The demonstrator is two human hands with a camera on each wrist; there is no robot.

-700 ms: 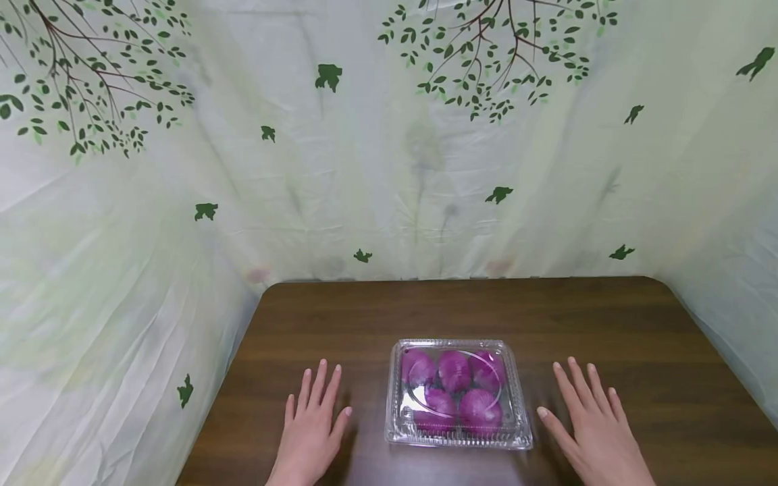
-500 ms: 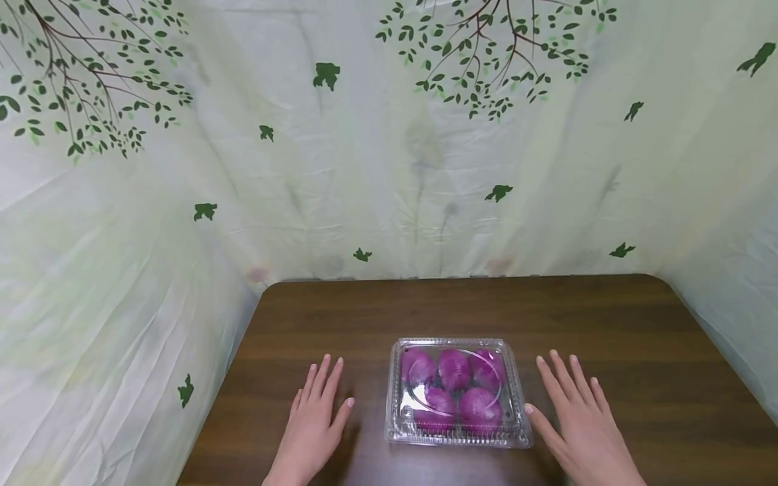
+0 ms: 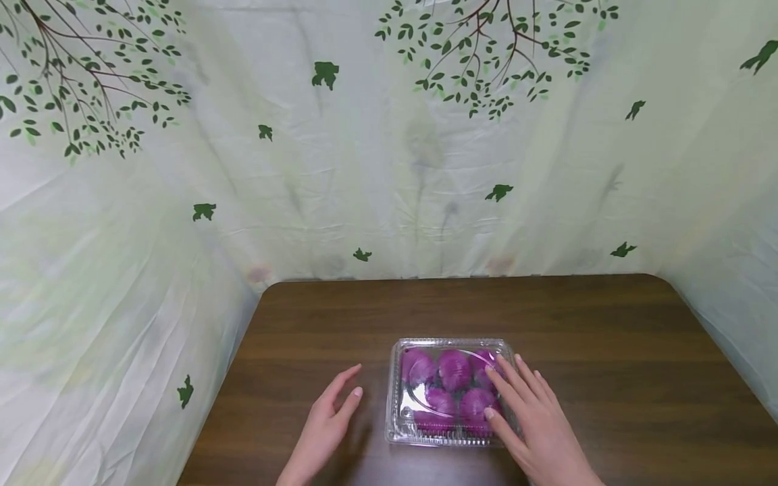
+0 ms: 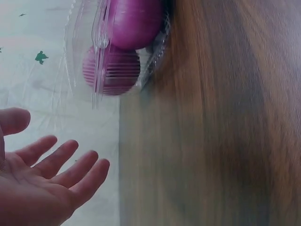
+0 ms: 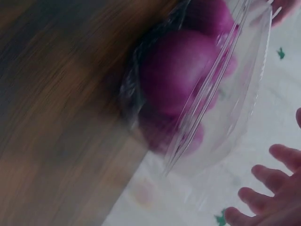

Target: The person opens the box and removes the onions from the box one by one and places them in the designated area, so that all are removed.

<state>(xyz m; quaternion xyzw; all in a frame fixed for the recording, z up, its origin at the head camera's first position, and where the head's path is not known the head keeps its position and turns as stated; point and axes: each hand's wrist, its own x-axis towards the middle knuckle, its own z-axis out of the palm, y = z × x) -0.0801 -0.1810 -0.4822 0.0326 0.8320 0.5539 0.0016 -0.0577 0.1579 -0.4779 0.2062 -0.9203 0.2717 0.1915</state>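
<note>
A clear plastic clamshell box (image 3: pixel 395 415) stands closed on the table, with several round purple onions (image 3: pixel 454 370) showing through its lid. My left hand (image 3: pixel 322 425) is off the box's left side, thumb and fingers spread and the palm turned inward. The left wrist view shows a gap between those fingers (image 4: pixel 87 167) and the box (image 4: pixel 77 42). My right hand (image 3: pixel 541 428) overlaps the box's right side in the head view, fingers extended. From the right wrist, its fingers (image 5: pixel 268 176) appear spread and apart from the lid (image 5: pixel 240 113). Neither hand holds anything.
The brown wooden table (image 3: pixel 340 310) has rounded far corners. Behind and beside it hangs a pale curtain (image 3: pixel 365 169) printed with branches and green birds.
My right hand has moved left from beside the box to over its right side. My left hand has turned its palm inward and come slightly nearer. The box has stayed in place.
</note>
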